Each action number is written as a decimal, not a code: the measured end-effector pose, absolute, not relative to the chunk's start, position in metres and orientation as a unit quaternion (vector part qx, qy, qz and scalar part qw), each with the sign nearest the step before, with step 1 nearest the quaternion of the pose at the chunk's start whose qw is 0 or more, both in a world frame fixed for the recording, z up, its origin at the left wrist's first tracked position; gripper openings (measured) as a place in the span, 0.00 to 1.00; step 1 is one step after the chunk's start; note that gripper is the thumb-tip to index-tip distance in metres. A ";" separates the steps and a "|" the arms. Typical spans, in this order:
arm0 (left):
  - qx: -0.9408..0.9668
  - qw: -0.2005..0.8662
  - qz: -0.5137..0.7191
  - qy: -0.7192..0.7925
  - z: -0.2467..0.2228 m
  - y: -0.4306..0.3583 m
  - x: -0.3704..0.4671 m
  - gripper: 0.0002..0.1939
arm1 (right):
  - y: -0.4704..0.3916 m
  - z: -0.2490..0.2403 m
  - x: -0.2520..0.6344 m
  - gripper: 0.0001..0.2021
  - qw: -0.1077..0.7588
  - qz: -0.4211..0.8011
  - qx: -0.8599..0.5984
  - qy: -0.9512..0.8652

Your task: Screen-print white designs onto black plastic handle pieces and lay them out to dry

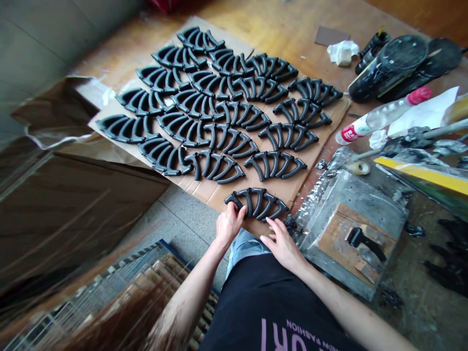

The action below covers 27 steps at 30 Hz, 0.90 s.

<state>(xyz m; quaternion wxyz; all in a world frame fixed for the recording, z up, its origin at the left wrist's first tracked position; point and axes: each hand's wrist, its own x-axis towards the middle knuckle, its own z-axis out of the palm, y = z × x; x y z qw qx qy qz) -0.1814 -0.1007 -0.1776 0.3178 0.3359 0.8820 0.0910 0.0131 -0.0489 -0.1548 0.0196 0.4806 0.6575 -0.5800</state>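
Note:
Black curved plastic handles with wider heads lie in a fan-shaped row point(258, 202) at the near edge of a cardboard sheet point(197, 187). At the row's left end, my left hand point(229, 223) has its thumb and fingers closed on the lower tip of a black curved handle point(234, 200). My right hand point(283, 241) is by the right end, fingers apart, index fingertip at the tip of the last handle. Whether it presses on it, I cannot tell. Several similar fans of handles point(237, 114) cover the sheet beyond.
To the right, a smeared metal plate point(307, 239) carries a brown board point(332, 226) with one black handle point(365, 241) on it. Behind stand a red-capped bottle point(387, 114), dark containers point(389, 68) and crumpled paper point(341, 51). A large cardboard box point(73, 204) is at left.

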 end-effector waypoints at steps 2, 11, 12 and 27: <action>0.332 0.312 0.094 0.885 -0.178 -0.096 -0.185 0.19 | -0.045 -0.156 0.007 0.29 0.004 -0.580 0.470 0.666; 0.339 0.277 0.120 0.891 -0.170 -0.096 -0.193 0.17 | -0.035 -0.149 0.000 0.25 -0.006 -0.595 0.449 0.666; 0.350 0.262 0.125 0.891 -0.168 -0.098 -0.190 0.16 | -0.035 -0.146 0.003 0.24 -0.004 -0.596 0.444 0.669; 0.521 0.223 0.042 0.823 -0.164 -0.035 -0.145 0.15 | -0.045 -0.103 0.054 0.14 -0.046 -0.579 0.459 0.673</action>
